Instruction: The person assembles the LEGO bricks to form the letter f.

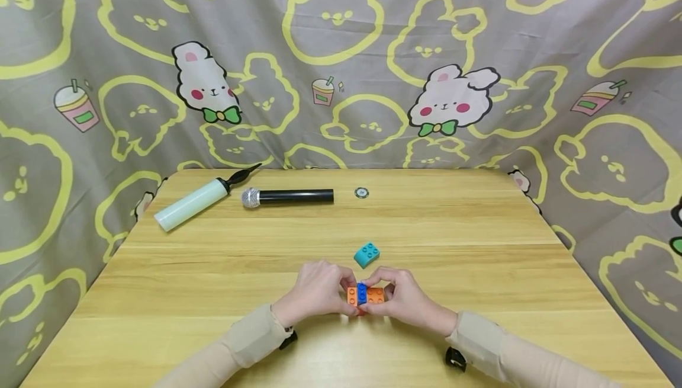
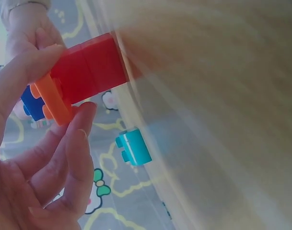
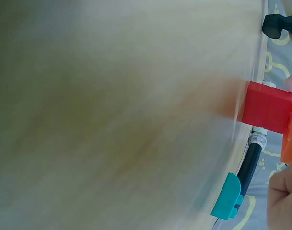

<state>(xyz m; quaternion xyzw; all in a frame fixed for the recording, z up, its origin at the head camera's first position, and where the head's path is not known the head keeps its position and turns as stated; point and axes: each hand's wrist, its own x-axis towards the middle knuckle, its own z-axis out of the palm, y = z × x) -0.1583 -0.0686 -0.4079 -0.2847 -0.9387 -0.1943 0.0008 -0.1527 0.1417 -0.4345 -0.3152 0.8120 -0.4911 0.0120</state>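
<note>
A small stack of toy building bricks is held between the two hands near the table's front. A blue brick [image 1: 362, 293] sits across the top of an orange brick layer [image 1: 375, 295], with red bricks [image 2: 90, 67] stacked beneath, standing upright on or just over the tabletop. The left hand [image 1: 319, 290] pinches the orange layer at its left end, thumb on the near side, fingers on the far side. From the right, the right hand [image 1: 407, 299] pinches the same stack between thumb and index finger. Just beyond lies a teal brick with a curved side [image 1: 367, 255], untouched.
Toward the back of the wooden table [image 1: 213, 281] lie a pale green hand pump [image 1: 193, 204], a black microphone [image 1: 295, 196] and a round chip [image 1: 362, 192]. A patterned grey curtain [image 1: 341, 121] hangs behind and along both sides.
</note>
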